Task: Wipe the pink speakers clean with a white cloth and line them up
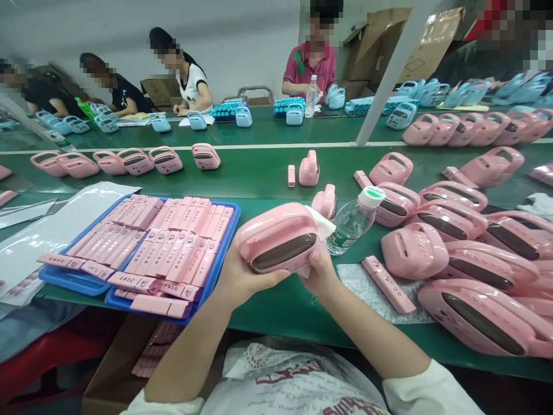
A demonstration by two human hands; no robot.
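Note:
A pink plastic housing with a handle and a dark oval window (276, 233) is held up in front of me, tilted. My left hand (242, 276) grips its left end, with the thumb along the lower edge. On the other end, my right hand (320, 266) is closed around a white cloth or tissue (323, 223) pressed to the housing. The right fingertips are partly hidden behind it. Close beyond that hand stands a clear plastic bottle (352, 225). A loose pink strip with small buttons (389, 285) lies on bubble wrap to the right.
Blue trays (233, 222) full of pink strips sit left. Several pink housings (479, 317) crowd the right, and more line the green conveyor (254, 167). A metal post (384, 86) rises beyond. Across the line, people (309, 72) work beside blue housings.

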